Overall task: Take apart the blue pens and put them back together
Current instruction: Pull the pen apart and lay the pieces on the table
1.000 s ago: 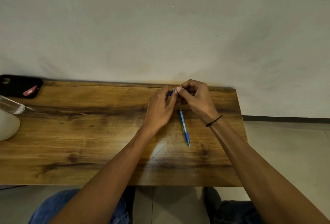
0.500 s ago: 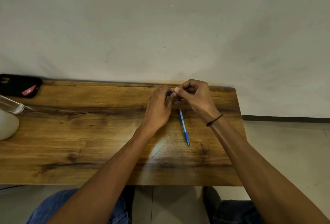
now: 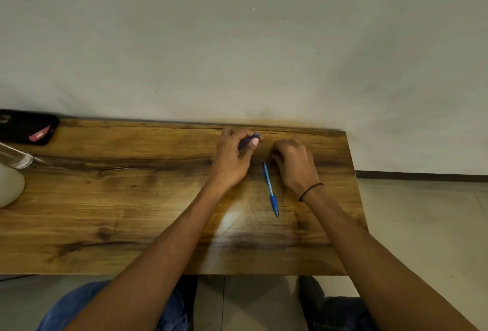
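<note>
- The wooden counter point(image 3: 132, 198) carries everything, set against a plain wall; a dark phone case point(image 3: 26, 127) lies at its far left corner, with a pale rounded vessel point(image 3: 9, 188) and a clear tube-like object point(image 3: 15, 157) at the left edge.
- The left hand point(image 3: 232, 161) hovers over the far middle of the counter, its grip closed around a dark blue pen part point(image 3: 248, 141), thumb pressed on it near the exposed end. Whether it is a barrel half or a whole pen I cannot tell.
- The right hand point(image 3: 293, 164) sits just beside it, knuckles up, fingers curled down at the counter near the far end of the lying pen. What it holds, if anything, is hidden, so I cannot tell the state of that grip.
- A blue pen point(image 3: 270, 189) lies on the counter between the two wrists, tip toward the person, looking whole.
- Judged step: one pen is in mid-disassembly or reassembly, the hands apart with separate pieces.
- Next move probably calls for bringing the hands together on one axis and aligning the small part with the barrel opening; a refill or spring could slip or roll away.
</note>
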The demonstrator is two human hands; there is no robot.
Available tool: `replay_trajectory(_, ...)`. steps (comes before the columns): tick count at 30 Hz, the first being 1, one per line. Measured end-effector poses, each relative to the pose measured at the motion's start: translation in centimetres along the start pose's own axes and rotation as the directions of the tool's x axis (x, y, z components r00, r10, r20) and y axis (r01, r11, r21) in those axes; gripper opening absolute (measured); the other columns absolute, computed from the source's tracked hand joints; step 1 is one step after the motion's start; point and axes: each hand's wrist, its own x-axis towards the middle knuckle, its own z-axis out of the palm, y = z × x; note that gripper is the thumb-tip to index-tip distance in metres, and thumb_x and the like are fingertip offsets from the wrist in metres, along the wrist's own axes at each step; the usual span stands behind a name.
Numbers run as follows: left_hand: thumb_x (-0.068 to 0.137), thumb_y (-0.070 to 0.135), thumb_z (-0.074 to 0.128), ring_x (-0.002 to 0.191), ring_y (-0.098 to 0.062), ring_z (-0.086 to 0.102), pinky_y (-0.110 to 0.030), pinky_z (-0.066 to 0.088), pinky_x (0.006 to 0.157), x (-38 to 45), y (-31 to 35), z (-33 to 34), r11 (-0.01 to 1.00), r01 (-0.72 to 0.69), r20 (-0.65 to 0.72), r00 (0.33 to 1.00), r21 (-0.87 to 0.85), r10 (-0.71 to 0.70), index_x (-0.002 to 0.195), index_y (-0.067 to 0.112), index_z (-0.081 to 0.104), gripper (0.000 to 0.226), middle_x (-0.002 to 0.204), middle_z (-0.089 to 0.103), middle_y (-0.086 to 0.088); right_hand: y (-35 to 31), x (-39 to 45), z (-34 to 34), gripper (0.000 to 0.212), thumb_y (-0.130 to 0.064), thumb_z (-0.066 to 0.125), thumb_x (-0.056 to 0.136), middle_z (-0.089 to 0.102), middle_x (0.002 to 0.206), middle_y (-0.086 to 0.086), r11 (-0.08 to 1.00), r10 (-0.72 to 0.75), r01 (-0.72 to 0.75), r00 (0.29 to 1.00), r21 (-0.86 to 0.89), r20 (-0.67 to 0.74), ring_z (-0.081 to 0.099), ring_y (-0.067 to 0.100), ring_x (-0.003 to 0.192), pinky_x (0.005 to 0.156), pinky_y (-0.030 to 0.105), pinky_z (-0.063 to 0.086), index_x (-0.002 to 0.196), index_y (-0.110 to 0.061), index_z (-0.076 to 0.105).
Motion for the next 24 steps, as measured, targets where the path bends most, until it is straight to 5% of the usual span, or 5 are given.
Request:
replay_trajectory(8, 0.103, 0.031, 0.067, 0.104, -0.019, 0.057, -0.022, 0.042, 0.077, 0.0, 0.5, -0.7, 0.998, 0.057, 0.005, 0.998, 0.002, -0.057, 0.121, 0.029, 0.077, 0.021, 0.116, 0.057, -0.007, 0.0, -0.4, 0.5, 0.014, 0.0, 0.059, 0.094, 0.073, 0.103, 0.01, 0.999, -0.036, 0.035, 0.999, -0.015, -0.025, 0.06, 0.031, 0.103, 0.079, 0.048, 0.053, 0.096, -0.006, 0.072)
replay_trajectory(12, 0.102, 0.028, 0.069, 0.095, -0.01, 0.059, -0.019, 0.04, 0.074, 0.1, 0.5, -0.6, 0.999, 0.043, -0.023, 0.999, -0.016, -0.043, 0.119, 0.027, 0.078, 0.019, 0.111, 0.063, -0.003, 0.2, -0.1, 0.1, 0.012, 0.005, 0.066, 0.089, 0.071, 0.1, 0.011, 0.992, -0.025, 0.038, 0.994, 0.122, -0.109, 0.064, 0.03, 0.096, 0.082, 0.048, 0.054, 0.092, -0.003, 0.073)
replay_trajectory(17, 0.099, 0.02, 0.073, 0.089, -0.004, 0.067, -0.022, 0.049, 0.076, 0.3, 0.5, -0.5, 0.992, 0.05, -0.051, 0.997, -0.113, -0.056, 0.116, 0.024, 0.079, 0.019, 0.101, 0.075, 0.007, -0.5, 0.9, -1.0, 0.01, 0.002, 0.073, 0.088, 0.07, 0.093, 0.004, 0.927, 0.161, -0.06, 0.955, 0.369, -0.249, 0.065, 0.015, 0.08, 0.074, 0.029, 0.057, 0.089, -0.007, 0.075)
replay_trajectory(21, 0.094, 0.021, 0.079, 0.091, 0.001, 0.071, -0.02, 0.053, 0.077, 0.5, 0.4, -0.3, 0.985, 0.077, -0.092, 0.991, -0.156, -0.092, 0.109, 0.025, 0.081, 0.016, 0.094, 0.079, 0.012, -2.0, 1.3, -1.6, 0.012, -0.003, 0.075, 0.089, 0.075, 0.093, -0.003, 0.784, 0.206, -0.069, 0.966, 0.617, -0.155, 0.07, 0.007, 0.086, 0.075, 0.024, 0.059, 0.097, -0.011, 0.074)
replay_trajectory(24, 0.09, 0.02, 0.083, 0.091, -0.002, 0.076, -0.023, 0.059, 0.079, 0.5, 0.5, -0.1, 0.969, 0.075, -0.139, 0.984, -0.237, -0.11, 0.099, 0.029, 0.08, 0.013, 0.093, 0.081, 0.012, -3.1, 1.1, -1.6, 0.022, -0.001, 0.073, 0.091, 0.076, 0.106, 0.007, 0.667, 0.143, -0.074, 0.989, 0.741, -0.031, 0.073, 0.017, 0.099, 0.084, 0.028, 0.061, 0.111, -0.004, 0.067)
